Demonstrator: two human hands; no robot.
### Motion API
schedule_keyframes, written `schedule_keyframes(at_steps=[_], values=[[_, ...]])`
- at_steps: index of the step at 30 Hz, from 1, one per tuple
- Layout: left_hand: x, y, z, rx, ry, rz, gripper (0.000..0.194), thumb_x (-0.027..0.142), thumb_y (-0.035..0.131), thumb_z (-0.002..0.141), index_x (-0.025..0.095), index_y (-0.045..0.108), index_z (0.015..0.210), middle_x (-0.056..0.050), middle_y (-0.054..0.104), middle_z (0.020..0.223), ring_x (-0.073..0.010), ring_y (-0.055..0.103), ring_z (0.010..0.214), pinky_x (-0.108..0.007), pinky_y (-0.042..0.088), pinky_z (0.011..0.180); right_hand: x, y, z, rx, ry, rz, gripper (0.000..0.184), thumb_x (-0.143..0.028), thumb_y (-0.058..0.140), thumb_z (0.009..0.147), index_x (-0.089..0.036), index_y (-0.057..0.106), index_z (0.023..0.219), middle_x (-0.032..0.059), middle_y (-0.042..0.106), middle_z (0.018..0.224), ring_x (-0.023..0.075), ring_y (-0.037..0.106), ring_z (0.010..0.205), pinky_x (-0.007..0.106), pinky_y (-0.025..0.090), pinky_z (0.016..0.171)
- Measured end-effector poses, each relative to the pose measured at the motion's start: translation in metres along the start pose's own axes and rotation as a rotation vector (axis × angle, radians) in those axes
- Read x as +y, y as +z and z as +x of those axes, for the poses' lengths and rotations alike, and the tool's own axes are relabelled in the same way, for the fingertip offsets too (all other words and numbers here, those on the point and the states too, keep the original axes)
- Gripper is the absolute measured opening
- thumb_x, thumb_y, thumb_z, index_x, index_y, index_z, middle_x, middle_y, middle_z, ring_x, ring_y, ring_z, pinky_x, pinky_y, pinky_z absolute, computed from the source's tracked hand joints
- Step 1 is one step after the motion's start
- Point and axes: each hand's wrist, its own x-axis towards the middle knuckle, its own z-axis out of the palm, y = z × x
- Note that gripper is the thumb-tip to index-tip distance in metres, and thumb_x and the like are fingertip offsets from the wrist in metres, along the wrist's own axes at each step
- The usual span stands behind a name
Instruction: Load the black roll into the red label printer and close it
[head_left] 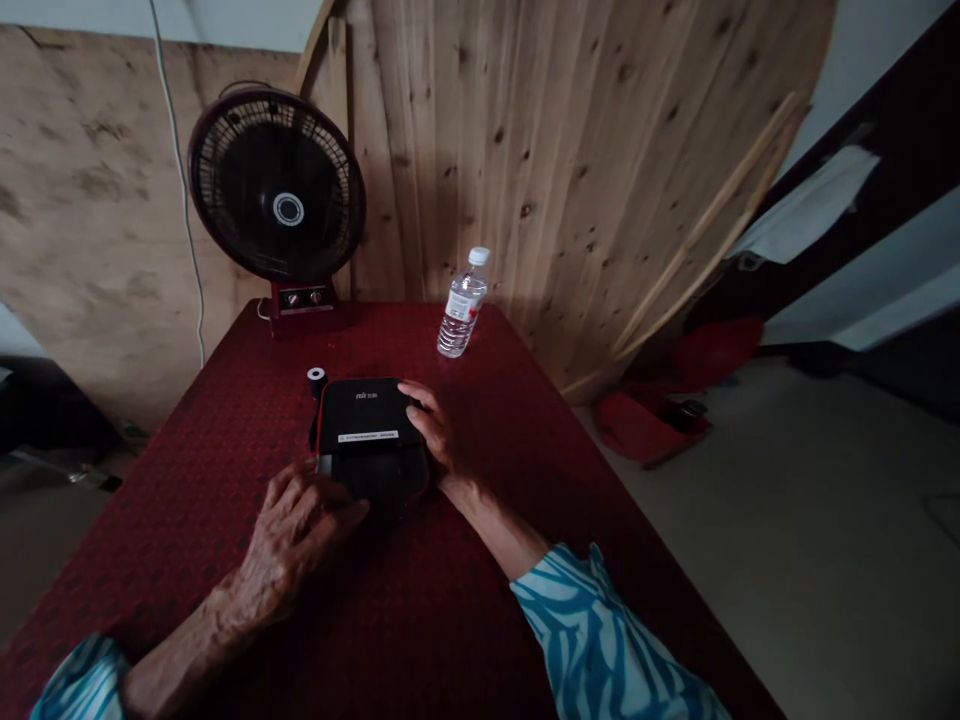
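Note:
A flat, black, round-cornered appliance (367, 412) with a dark red edge lies on the table. Its upper part bears a pale logo and a white label strip; the near part is a lower, dark surface. Against its right side rests my right hand (435, 435), fingers bent over the edge and upper corner. My left hand (296, 525) is at the near left corner, its fingers loosely curved and the thumb apart over the front. Some left fingertips are lost in shadow. Beside the far left corner stands a small black cylinder (316, 382) with a white ring on top.
A dark red patterned cloth covers the table (517, 440). At its far end stand a round fan (277, 190) and a clear water bottle (463, 305) with a white cap. Wooden boards (562, 170) lean behind. A red chair (649, 425) is on the floor at right.

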Motion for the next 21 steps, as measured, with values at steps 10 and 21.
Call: schedule_keyframes(at_steps=[10, 21], values=[[-0.002, -0.006, 0.007, 0.080, 0.010, -0.089, 0.030, 0.038, 0.048, 0.097, 0.019, 0.067, 0.111, -0.006, 0.066, 0.089, -0.0220, 0.061, 0.090, -0.045, 0.040, 0.101, -0.004, -0.003, -0.004, -0.031, -0.110, -0.121, 0.035, -0.034, 0.050, 0.088, -0.029, 0.062, 0.121, 0.0031, 0.057, 0.136, 0.0208, 0.049, 0.131, 0.042, 0.032, 0.117], [-0.028, 0.005, 0.034, 0.223, -1.037, -0.756, 0.053, 0.056, 0.069, 0.076, 0.018, 0.065, 0.112, -0.009, 0.070, 0.111, -0.0302, 0.063, 0.108, -0.039, 0.047, 0.092, 0.005, 0.005, -0.004, 0.040, 0.046, -0.008, 0.042, -0.037, 0.052, 0.086, -0.028, 0.058, 0.127, 0.0030, 0.060, 0.134, 0.0229, 0.054, 0.125, 0.045, 0.037, 0.112]])
